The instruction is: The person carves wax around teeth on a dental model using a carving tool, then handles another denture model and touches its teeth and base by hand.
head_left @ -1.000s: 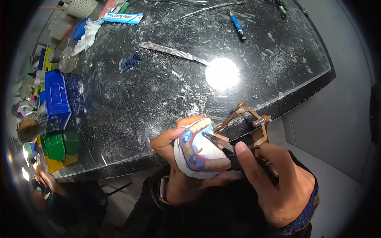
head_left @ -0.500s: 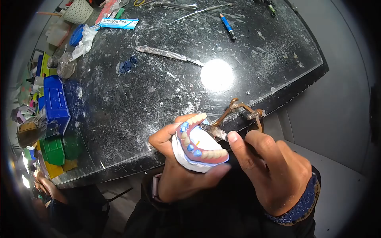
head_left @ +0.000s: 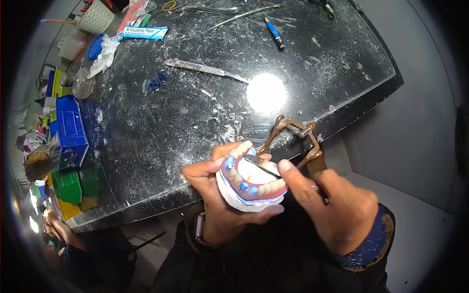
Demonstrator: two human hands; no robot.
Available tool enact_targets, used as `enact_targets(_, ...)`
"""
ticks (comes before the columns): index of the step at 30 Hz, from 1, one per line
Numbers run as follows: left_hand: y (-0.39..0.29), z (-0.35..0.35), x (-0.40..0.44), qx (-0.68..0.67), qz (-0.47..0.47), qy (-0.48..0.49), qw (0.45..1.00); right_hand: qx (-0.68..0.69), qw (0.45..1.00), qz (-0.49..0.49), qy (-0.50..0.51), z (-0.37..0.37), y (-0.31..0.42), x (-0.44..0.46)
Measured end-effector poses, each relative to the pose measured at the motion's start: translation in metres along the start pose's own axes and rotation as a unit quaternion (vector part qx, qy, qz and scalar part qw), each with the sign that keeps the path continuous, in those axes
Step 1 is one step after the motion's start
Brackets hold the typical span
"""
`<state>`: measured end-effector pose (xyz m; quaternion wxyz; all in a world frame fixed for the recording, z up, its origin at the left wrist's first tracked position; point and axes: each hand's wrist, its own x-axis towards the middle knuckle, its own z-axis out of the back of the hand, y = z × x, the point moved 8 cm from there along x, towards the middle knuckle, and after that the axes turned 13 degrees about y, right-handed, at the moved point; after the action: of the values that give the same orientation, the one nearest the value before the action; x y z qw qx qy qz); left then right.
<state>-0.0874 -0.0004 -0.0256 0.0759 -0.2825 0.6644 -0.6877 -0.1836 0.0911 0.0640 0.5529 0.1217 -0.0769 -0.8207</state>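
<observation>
My left hand (head_left: 209,191) is wrapped round a white plaster dental model (head_left: 233,198), holding it above the table's front edge. On the model sits a pink base with a curved row of teeth (head_left: 268,188), several of them marked blue. My right hand (head_left: 337,207) pinches a metal blade tool (head_left: 264,166) between thumb and fingers. The blade's tip lies at the inner side of the arch, near the upper teeth; exact contact is hard to make out. A brass-coloured hinged frame (head_left: 293,123) stands just behind my hands at the table edge.
The dark, dusty table (head_left: 161,132) carries a scalpel handle (head_left: 195,67), a blue pencil (head_left: 274,33), dark blue scraps (head_left: 155,82) and an articulating paper packet (head_left: 145,32). Blue (head_left: 72,124) and green bins (head_left: 68,186) line the left. Another person's arm (head_left: 63,232) shows at lower left.
The model has turned and tilted in my left hand. My right hand has shifted with the blade, which stays inside the arch. The view has moved slightly.
</observation>
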Motion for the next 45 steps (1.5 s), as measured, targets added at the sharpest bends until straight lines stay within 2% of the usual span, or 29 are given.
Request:
enact_targets(1, -0.002, 0.000, 0.001, 0.026, 0.005, 0.009, 1.000, 0.014, 1.000, -0.001, -0.005, 0.008, -0.003, -0.001)
enact_targets(3, 0.005, 0.000, -0.002, -0.064, 0.042, -0.020, 0.997, -0.024, 0.999, 0.005, -0.041, 0.028, -0.008, -0.006)
enact_targets(4, 0.004, -0.001, -0.001, -0.072, 0.027, -0.019, 0.997, -0.073, 0.995, 0.022, -0.064, 0.035, -0.009, -0.007)
enact_targets(5, 0.004, -0.001, 0.000, -0.078, 0.010, -0.018, 0.997, -0.058, 0.995, 0.045, -0.062, 0.038, -0.013, -0.010)
enact_targets(8, 0.006, -0.002, -0.001, -0.113, -0.013, -0.034, 0.993, -0.017, 0.990, 0.140, -0.014, 0.038, -0.011, -0.018)
enact_targets(9, 0.007, -0.002, -0.001, -0.127, -0.015, -0.044, 0.991, 0.008, 0.991, 0.130, 0.038, 0.032, -0.016, -0.019)
enact_targets(12, 0.004, -0.005, 0.000, -0.099, -0.017, -0.014, 0.995, 0.010, 0.990, 0.137, 0.033, 0.013, -0.020, -0.023)
enact_targets(15, 0.006, -0.006, -0.003, -0.134, 0.068, -0.032, 0.988, 0.014, 0.990, 0.137, 0.031, 0.003, -0.024, -0.025)
enact_targets(21, 0.004, -0.009, -0.003, -0.084, 0.047, -0.054, 0.994, 0.018, 0.990, 0.139, 0.023, -0.009, -0.019, -0.027)
enact_targets(27, 0.000, -0.012, -0.001, -0.032, -0.014, -0.068, 0.997, 0.023, 0.989, 0.146, 0.019, -0.027, -0.013, -0.038)
enact_targets(33, -0.005, -0.017, 0.001, 0.086, -0.039, -0.021, 0.995, 0.028, 0.989, 0.145, 0.008, -0.029, -0.020, -0.039)
enact_targets(38, 0.007, -0.020, -0.005, -0.123, 0.009, -0.051, 0.991, 0.032, 0.988, 0.154, -0.006, -0.020, -0.029, -0.035)
enact_targets(42, 0.009, -0.017, -0.003, -0.248, 0.057, -0.026, 0.967, 0.035, 0.985, 0.166, -0.009, -0.014, -0.034, -0.028)
enact_targets(45, 0.007, -0.021, 0.000, -0.247, 0.063, -0.026, 0.967, 0.035, 0.985, 0.171, -0.009, -0.009, -0.035, -0.027)
